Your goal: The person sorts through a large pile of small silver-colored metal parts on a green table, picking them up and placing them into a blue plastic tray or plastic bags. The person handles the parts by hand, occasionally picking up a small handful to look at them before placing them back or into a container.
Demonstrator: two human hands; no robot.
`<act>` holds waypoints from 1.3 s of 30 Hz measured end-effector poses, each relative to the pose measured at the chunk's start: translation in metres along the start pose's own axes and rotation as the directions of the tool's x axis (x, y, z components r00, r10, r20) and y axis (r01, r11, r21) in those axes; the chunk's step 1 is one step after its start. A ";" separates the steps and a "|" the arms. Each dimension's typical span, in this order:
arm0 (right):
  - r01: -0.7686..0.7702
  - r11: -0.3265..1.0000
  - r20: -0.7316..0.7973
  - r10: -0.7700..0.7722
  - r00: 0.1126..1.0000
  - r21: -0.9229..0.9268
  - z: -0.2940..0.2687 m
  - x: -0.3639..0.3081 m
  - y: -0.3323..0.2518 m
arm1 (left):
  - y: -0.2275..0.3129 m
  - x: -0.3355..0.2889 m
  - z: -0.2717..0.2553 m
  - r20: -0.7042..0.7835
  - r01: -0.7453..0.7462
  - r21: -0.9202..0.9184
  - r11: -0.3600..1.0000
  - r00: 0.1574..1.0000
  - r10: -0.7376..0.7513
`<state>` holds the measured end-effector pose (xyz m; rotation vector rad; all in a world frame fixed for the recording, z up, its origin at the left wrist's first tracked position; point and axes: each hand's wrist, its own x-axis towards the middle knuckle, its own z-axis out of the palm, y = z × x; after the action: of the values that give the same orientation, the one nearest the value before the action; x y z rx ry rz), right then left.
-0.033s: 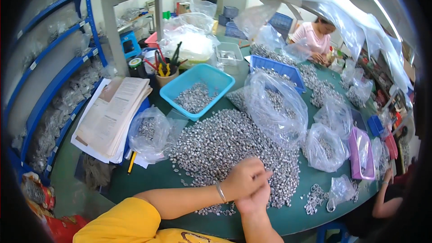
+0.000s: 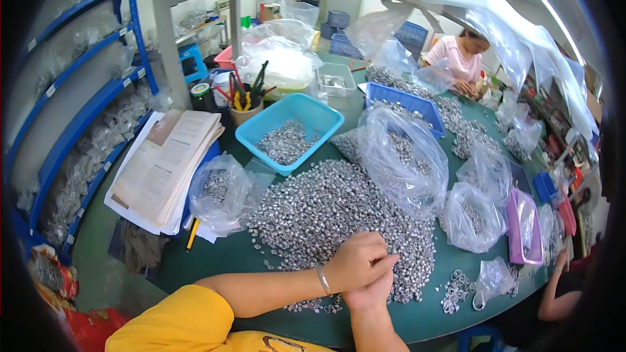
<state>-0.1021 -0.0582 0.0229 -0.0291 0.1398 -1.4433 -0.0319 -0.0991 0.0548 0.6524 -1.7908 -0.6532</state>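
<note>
hands clasped, left hand (image 2: 355, 262) over right hand (image 2: 373, 290), metal rings (image 2: 326, 205)

The person wears a bright yellow short-sleeved top; its sleeve (image 2: 173, 316) ends above the elbow on the left arm, with a soft rounded hem and a few loose folds in the cloth. At the lower edge of the view, across the chest of the top, part of a darker printed motif (image 2: 280, 344) shows, too cut off to make out. Both forearms are bare from the sleeve down. Around the left wrist sits a thin, silver-coloured metal bangle (image 2: 323, 279), plain and narrow, with a slight shine. The left hand (image 2: 355, 262) and the right hand (image 2: 372, 290) are bare, without gloves, and no rings can be made out.
</note>
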 end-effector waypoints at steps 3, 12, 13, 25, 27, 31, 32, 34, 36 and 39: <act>-0.011 0.999 -0.072 0.008 0.997 -0.043 -0.001 0.000 -0.002 | -0.007 -0.005 -0.004 0.157 -0.011 0.125 0.992 0.988 -0.009; -0.075 0.968 -0.392 -0.026 0.920 -0.239 0.012 0.023 -0.002 | 0.008 -0.027 -0.036 0.152 0.022 0.290 0.957 0.986 -0.069; -0.251 0.964 -0.098 0.242 0.965 -0.085 0.014 0.027 -0.016 | 0.012 -0.031 -0.047 0.146 0.027 0.284 0.958 0.987 -0.071; -0.051 -0.902 0.431 -0.254 0.866 -0.428 0.023 0.238 -0.182 | -0.013 -0.087 -0.124 -0.229 0.213 0.195 0.957 0.959 -0.167; -0.057 -0.948 0.401 -0.186 0.897 -0.312 0.018 0.258 -0.177 | -0.011 -0.088 -0.131 -0.238 0.196 0.260 0.945 0.962 -0.134; -0.108 -0.922 0.164 -0.179 0.970 -0.371 0.034 0.266 -0.160 | -0.012 -0.091 -0.130 -0.269 0.145 0.293 0.945 0.961 -0.064; 0.080 -0.872 0.268 -0.060 0.962 -0.483 0.037 0.268 -0.159 | -0.012 -0.090 -0.131 -0.258 0.146 0.282 0.948 0.964 -0.072; 0.262 -0.886 0.462 0.062 0.885 -0.382 0.031 0.271 -0.186 | -0.018 -0.084 -0.126 -0.208 0.099 0.317 0.943 0.978 -0.033; 0.274 -0.938 0.607 0.093 0.789 -0.213 0.036 0.278 -0.185 | -0.024 -0.082 -0.126 -0.182 0.108 0.316 0.943 0.982 -0.051; 0.366 -0.831 0.699 -0.038 0.714 -0.419 0.057 0.231 -0.121 | -0.027 -0.089 -0.131 -0.067 0.154 0.371 0.916 0.988 -0.139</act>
<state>-0.1872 -0.3064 0.0739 -2.4194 1.7003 -1.2856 0.1207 -0.0714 0.0143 1.0597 -1.8587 -0.3916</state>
